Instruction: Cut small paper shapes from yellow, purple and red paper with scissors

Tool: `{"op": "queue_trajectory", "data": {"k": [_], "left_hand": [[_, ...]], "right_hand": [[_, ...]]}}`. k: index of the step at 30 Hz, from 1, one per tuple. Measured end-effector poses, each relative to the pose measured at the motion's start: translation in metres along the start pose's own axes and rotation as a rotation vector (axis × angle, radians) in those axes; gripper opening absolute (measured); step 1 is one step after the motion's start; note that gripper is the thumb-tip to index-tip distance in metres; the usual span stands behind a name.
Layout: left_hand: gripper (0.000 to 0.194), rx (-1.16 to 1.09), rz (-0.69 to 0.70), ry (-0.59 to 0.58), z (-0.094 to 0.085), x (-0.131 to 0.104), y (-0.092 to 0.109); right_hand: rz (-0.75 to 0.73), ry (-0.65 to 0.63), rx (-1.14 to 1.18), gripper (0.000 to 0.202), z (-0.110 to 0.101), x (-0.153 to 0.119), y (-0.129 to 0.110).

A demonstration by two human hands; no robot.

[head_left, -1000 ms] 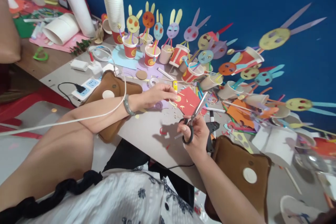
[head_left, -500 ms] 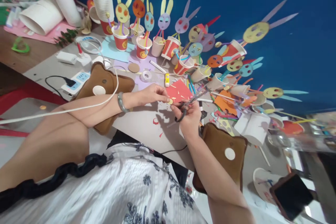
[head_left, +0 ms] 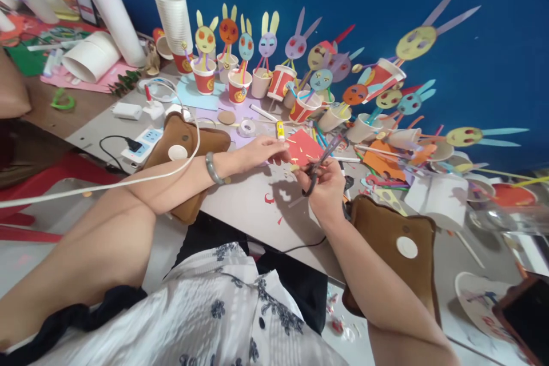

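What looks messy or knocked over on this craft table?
Several paper cups on the right lie tipped on their sides, while those on the left stand upright. Paper scraps litter the table near the right hand, which holds scissors. The left hand pinches a small piece.

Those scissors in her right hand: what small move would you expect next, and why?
Probably a short snip. The right hand grips the scissors with the blades pointing up over the red paper, while the left hand pinches a small yellowish scrap beside the handles. Closing the blades on that scrap seems likeliest, though its exact place against the blades is hard to tell.
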State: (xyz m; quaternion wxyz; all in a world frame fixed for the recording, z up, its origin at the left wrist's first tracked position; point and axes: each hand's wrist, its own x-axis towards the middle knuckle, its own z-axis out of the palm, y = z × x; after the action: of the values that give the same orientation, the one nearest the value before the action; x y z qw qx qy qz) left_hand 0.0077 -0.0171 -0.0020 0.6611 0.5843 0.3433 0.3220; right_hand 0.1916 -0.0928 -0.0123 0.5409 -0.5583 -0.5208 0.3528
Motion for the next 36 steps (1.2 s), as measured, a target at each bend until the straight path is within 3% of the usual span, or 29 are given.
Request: {"op": "queue_trajectory", "data": {"k": [6,12,15,18,21,25,36], "left_hand": [[0.030,0.060,0.010,-0.164,0.001,-0.001,-0.001],[0.016,0.027,-0.042,-0.120,0.004,-0.002,-0.001],[0.024,0.019,-0.047,-0.117,0.003,-0.001,0.000],[0.031,0.101,0.017,-0.169,0.001,-0.001,0.001],[0.023,0.191,0.053,-0.241,-0.001,-0.001,0.003],[0.018,0.232,0.086,-0.239,-0.002,-0.001,0.002],[0.021,0.240,0.015,-0.264,0.002,-0.005,0.009]], "right_hand": [[0.030,-0.018,0.069,0.056,0.000,-0.002,0.000],[0.057,-0.042,0.082,0.055,0.002,-0.004,0.003],[0.051,-0.035,0.078,0.055,0.001,-0.004,0.003],[0.031,-0.046,0.072,0.055,0.001,-0.005,0.004],[0.028,-0.060,0.069,0.056,0.002,-0.005,0.006],[0.022,-0.053,0.059,0.057,0.001,-0.006,0.008],[0.006,-0.053,0.086,0.052,0.000,-0.009,-0.006]]}}
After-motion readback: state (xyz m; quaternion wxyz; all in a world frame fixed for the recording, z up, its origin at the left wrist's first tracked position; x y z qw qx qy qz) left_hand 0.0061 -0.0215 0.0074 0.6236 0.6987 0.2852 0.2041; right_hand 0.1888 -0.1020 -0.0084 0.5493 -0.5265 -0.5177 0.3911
